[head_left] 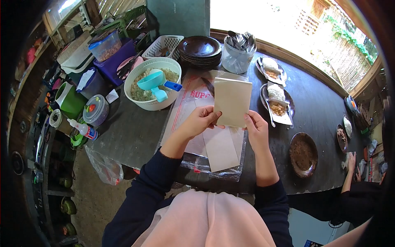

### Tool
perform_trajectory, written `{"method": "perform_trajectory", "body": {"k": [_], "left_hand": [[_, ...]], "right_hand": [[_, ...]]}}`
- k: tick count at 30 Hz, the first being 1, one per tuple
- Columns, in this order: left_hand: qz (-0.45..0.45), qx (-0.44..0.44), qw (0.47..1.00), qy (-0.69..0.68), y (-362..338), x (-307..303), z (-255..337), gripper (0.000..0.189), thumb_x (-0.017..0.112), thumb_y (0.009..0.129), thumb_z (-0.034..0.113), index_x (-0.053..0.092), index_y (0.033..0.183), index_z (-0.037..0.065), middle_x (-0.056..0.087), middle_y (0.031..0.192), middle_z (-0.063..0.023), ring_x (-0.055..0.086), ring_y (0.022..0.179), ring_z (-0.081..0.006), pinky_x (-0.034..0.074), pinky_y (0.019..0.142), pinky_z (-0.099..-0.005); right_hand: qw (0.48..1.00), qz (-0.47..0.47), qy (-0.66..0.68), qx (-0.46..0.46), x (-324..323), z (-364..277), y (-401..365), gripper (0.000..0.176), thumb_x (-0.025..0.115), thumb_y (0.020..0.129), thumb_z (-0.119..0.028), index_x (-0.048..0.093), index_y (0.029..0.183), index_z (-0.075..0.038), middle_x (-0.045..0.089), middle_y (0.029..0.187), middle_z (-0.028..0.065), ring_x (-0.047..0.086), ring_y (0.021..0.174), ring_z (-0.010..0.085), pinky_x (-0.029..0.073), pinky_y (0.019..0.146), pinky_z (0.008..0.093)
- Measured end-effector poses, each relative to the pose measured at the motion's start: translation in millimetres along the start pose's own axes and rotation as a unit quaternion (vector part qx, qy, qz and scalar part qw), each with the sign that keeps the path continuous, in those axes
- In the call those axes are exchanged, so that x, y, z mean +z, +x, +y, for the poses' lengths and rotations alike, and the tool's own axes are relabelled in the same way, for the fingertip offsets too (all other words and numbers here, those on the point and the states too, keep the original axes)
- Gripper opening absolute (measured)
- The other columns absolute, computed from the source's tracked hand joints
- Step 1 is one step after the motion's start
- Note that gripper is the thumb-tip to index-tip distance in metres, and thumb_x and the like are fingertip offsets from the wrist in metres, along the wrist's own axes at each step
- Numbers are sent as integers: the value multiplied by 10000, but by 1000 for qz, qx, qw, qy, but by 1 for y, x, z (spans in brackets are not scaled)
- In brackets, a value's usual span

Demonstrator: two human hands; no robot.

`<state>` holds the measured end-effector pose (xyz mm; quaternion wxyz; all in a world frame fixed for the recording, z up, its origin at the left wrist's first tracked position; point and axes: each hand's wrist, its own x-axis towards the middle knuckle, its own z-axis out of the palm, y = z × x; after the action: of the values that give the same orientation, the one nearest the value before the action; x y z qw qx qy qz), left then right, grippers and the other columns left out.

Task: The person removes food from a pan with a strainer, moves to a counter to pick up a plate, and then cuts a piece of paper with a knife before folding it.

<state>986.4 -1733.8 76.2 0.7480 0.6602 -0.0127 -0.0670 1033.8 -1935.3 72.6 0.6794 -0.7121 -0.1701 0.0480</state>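
Right of the tub point(153, 106), left hand point(204, 119) and right hand point(257, 128) pinch the paper point(233, 101) low at both sides, apparently to steady it.

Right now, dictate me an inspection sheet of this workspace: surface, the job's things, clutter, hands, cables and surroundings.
Surface: dark table, partly covered by a plastic-wrapped pack with red lettering.
Job's things: beige sheet held up; another beige paper lies on the pack.
Clutter: white bowl with blue scoop, stacked dark plates, cutlery tub.
Hands: left hand and right hand both grip the held sheet.
Cables: possibly one dark loop, lower right; unclear.
Surroundings: bright opening ahead; another person's hand, far right.
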Motion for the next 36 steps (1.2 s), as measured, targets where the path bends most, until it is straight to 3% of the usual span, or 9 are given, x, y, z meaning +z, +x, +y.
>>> {"method": "perform_trajectory", "body": {"k": [2, 11, 14, 23, 31, 36], "left_hand": [[2, -1, 1000, -4, 0, 0, 0, 304, 533, 922, 339, 594, 994, 50, 530, 720, 36, 649, 759, -110, 394, 574, -169], [-15, -1, 1000, 2, 3, -1, -7, 308, 525, 923, 356, 578, 990, 61, 539, 751, 32, 646, 795, -116, 413, 615, -184], [-20, 5, 1000, 8, 4, -2, -10, 311, 509, 933, 340, 589, 1015, 51, 606, 822, 8, 652, 781, -107, 413, 606, -184], [-17, -6, 1000, 3, 4, -4, -9, 278, 529, 927, 319, 592, 997, 57, 523, 720, 40, 650, 786, -108, 414, 602, -183], [-18, -13, 1000, -13, 0, 1, -2, 311, 605, 880, 316, 594, 1067, 68, 647, 966, -40, 640, 790, -89, 420, 641, -178], [-38, -19, 999, 0, 2, -3, -4, 325, 595, 889, 305, 592, 1068, 34, 655, 892, -21, 645, 782, -93, 421, 624, -176]], "right_hand": [[1000, 0, 2, 1, 0, -1, 0, 206, 537, 914, -158, 613, 1038, -12, 626, 878, -1, 549, 731, 45, 447, 612, 212], [1000, -5, -9, 2, -1, -1, -1, 221, 541, 903, -127, 602, 1078, -5, 638, 895, 7, 569, 754, 50, 452, 620, 212], [1000, -18, 8, -6, -2, 4, 1, 219, 544, 897, -104, 597, 1079, 4, 639, 900, 13, 574, 764, 53, 455, 630, 211], [999, -34, 32, -16, 0, 4, 2, 221, 549, 890, -70, 587, 1084, 29, 646, 928, 39, 582, 773, 68, 463, 653, 222], [999, -23, 23, -22, -1, 5, 2, 224, 551, 897, -83, 585, 1088, 30, 648, 911, 37, 574, 767, 63, 453, 651, 219], [999, -17, 31, -27, 0, 4, 1, 228, 556, 900, -102, 589, 1082, 32, 645, 907, 33, 562, 753, 58, 446, 657, 222]]}}
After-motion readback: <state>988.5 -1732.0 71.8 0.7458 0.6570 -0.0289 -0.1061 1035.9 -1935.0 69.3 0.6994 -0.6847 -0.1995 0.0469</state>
